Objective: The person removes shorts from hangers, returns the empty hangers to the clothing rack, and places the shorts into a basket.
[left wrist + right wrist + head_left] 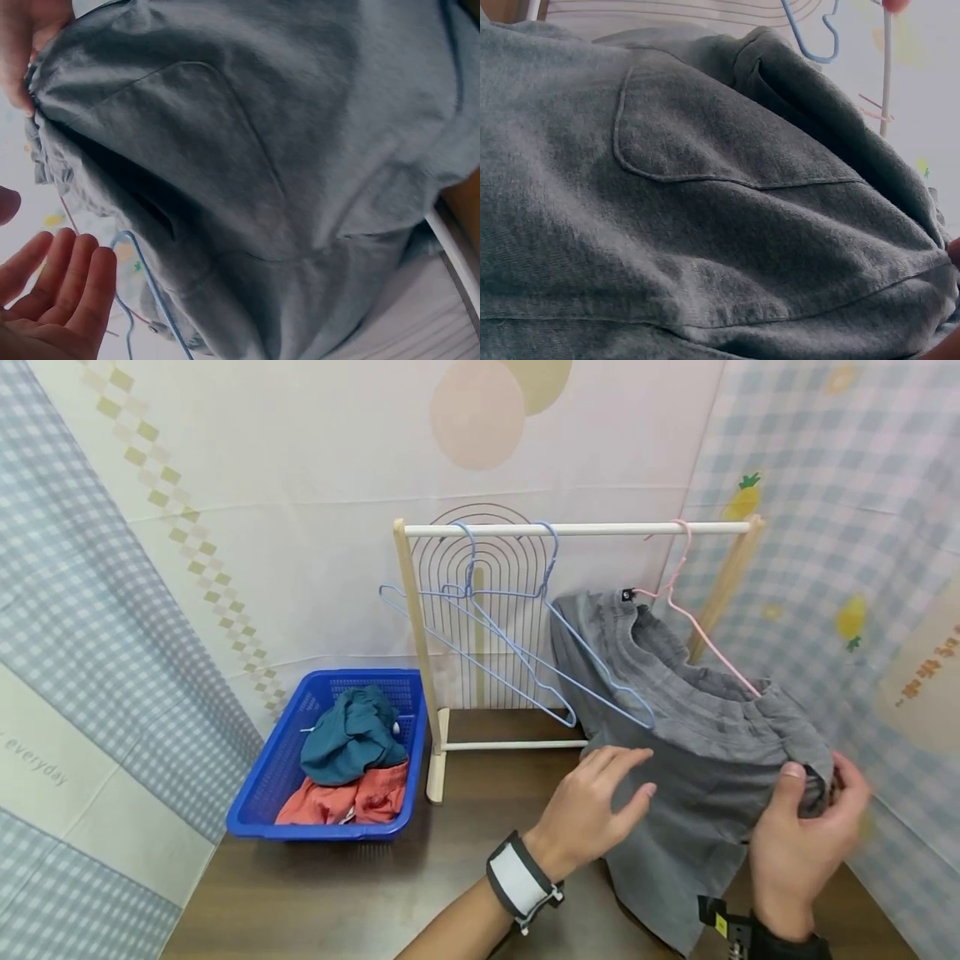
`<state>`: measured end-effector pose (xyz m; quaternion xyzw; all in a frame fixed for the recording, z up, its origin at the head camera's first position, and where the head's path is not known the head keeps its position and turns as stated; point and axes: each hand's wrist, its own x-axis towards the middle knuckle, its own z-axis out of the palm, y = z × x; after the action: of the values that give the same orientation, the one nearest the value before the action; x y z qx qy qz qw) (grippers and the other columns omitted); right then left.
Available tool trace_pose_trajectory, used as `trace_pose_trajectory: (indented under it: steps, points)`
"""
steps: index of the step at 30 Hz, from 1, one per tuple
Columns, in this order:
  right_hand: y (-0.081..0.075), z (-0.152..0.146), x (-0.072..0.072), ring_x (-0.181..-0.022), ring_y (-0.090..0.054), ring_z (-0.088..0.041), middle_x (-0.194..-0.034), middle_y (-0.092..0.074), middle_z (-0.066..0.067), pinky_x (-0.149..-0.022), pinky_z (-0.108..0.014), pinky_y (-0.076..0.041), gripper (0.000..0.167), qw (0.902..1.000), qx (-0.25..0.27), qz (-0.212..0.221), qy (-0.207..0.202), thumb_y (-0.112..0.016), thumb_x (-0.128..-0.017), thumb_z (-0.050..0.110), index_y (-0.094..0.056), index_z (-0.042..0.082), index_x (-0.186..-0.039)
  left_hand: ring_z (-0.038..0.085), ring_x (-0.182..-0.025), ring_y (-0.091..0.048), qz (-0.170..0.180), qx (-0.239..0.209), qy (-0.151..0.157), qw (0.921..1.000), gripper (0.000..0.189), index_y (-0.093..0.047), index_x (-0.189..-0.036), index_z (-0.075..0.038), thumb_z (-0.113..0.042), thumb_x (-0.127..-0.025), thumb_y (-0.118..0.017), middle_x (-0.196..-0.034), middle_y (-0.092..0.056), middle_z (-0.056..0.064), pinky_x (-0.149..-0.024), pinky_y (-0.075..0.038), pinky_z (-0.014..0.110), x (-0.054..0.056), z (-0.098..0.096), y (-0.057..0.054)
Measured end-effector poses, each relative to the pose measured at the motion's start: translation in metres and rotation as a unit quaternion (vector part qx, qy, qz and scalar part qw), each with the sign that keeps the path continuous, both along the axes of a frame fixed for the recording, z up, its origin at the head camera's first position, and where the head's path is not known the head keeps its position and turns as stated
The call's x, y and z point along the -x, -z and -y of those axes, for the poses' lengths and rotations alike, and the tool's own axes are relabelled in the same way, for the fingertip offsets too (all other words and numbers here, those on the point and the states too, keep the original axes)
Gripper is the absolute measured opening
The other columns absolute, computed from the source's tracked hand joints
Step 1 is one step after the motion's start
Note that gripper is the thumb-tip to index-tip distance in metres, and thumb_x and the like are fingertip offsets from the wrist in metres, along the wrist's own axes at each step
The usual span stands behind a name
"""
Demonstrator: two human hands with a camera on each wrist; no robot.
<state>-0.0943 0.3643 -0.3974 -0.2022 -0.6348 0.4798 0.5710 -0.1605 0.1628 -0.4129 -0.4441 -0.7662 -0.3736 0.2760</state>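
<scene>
Grey shorts (675, 760) hang at the right of the rack, with a pink hanger (708, 645) inside their waistband. My right hand (806, 835) pinches the right end of the waistband between thumb and fingers. Apart from it, my left hand (592, 810) is in front of the shorts, its fingers extended and holding nothing. In the left wrist view, that hand (56, 300) shows its fingers beside the grey cloth (247, 150). The right wrist view is mostly filled by the shorts (705, 225) and a seamed pocket.
A rack with a white rod (600, 529) stands on the brown table (315, 893). Two blue hangers hang from it, one (472, 568) left of the other (553, 556). The blue basket (247, 802) at left holds teal cloth (356, 735) and coral cloth (322, 802).
</scene>
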Motion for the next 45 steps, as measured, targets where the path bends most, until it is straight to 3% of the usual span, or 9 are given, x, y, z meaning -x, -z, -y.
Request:
trace_pose_trajectory:
  steps: [5,15,19,28,33,36,41,45]
  points:
    - [-0.001,0.009,-0.005,-0.11,-0.059,-0.008,-0.119,-0.062,0.012,-0.098,-0.02,-0.039,0.046,0.9996,0.007,0.024,-0.009,-0.068,-0.098,0.025,-0.062,0.011,-0.141,0.009,-0.122,-0.063,0.049,0.015,-0.004,0.9987,0.044,-0.061,-0.145,-0.011,-0.03,-0.106,-0.066,-0.13,-0.067,0.0,-0.103,-0.047,0.015,-0.003,-0.013,-0.005]
    - [-0.004,0.021,-0.013,-0.095,-0.055,0.0,-0.108,-0.059,0.022,-0.08,-0.018,-0.037,0.045,0.997,-0.022,0.069,-0.026,-0.068,-0.101,0.026,-0.062,0.008,-0.143,0.006,-0.121,-0.063,0.077,-0.006,0.0,0.997,0.044,-0.061,-0.144,-0.01,-0.032,-0.106,-0.065,-0.132,-0.066,0.0,-0.102,-0.047,0.013,-0.006,-0.035,-0.018]
    - [-0.004,0.025,-0.016,-0.09,-0.053,0.001,-0.108,-0.056,0.025,-0.077,-0.018,-0.035,0.044,0.9951,-0.043,0.087,-0.02,-0.067,-0.102,0.026,-0.064,0.008,-0.142,0.009,-0.12,-0.064,0.084,-0.024,-0.019,0.996,0.045,-0.06,-0.146,-0.011,-0.035,-0.107,-0.063,-0.134,-0.063,0.001,-0.101,-0.05,0.017,-0.004,-0.045,-0.026]
    - [-0.005,0.034,-0.026,-0.083,-0.053,0.0,-0.104,-0.057,0.026,-0.071,-0.018,-0.036,0.042,0.99,-0.081,0.108,-0.043,-0.068,-0.103,0.023,-0.065,0.001,-0.139,0.011,-0.107,-0.062,0.142,-0.042,-0.05,0.9877,0.052,-0.055,-0.152,-0.014,-0.043,-0.109,-0.055,-0.135,-0.053,0.004,-0.09,-0.052,0.019,-0.002,-0.062,-0.036]
    - [-0.011,0.031,-0.025,-0.078,-0.05,-0.004,-0.101,-0.056,0.023,-0.068,-0.019,-0.035,0.04,0.9865,-0.094,0.119,-0.062,-0.067,-0.104,0.023,-0.066,0.0,-0.137,0.012,-0.121,-0.062,0.131,-0.022,-0.062,0.9892,0.053,-0.057,-0.151,-0.018,-0.05,-0.109,-0.052,-0.144,-0.053,0.001,-0.098,-0.053,0.024,0.006,-0.072,-0.053]
    - [-0.014,0.029,-0.024,-0.076,-0.048,-0.006,-0.097,-0.055,0.018,-0.066,-0.02,-0.034,0.038,0.9848,-0.1,0.116,-0.082,-0.066,-0.105,0.022,-0.066,-0.002,-0.133,0.009,-0.126,-0.06,0.113,-0.001,-0.072,0.991,0.053,-0.061,-0.147,-0.02,-0.054,-0.108,-0.052,-0.141,-0.059,-0.005,-0.1,-0.052,0.024,0.009,-0.077,-0.063]
    - [-0.02,0.027,-0.024,-0.069,-0.043,-0.008,-0.085,-0.049,0.008,-0.063,-0.021,-0.032,0.034,0.9817,-0.112,0.125,-0.091,-0.063,-0.107,0.025,-0.065,-0.005,-0.124,0.005,-0.115,-0.063,0.105,0.017,-0.091,0.9901,0.052,-0.067,-0.138,-0.022,-0.06,-0.104,-0.056,-0.13,-0.065,-0.01,-0.091,-0.054,0.022,0.01,-0.081,-0.072]
    - [-0.026,0.026,-0.023,-0.068,-0.041,-0.012,-0.084,-0.044,0.002,-0.062,-0.024,-0.031,0.028,0.9761,-0.105,0.163,-0.099,-0.056,-0.109,0.025,-0.061,-0.002,-0.116,0.003,-0.108,-0.063,0.109,0.022,-0.1,0.9887,0.05,-0.07,-0.131,-0.024,-0.063,-0.101,-0.06,-0.122,-0.067,-0.013,-0.084,-0.054,0.019,0.009,-0.085,-0.077]
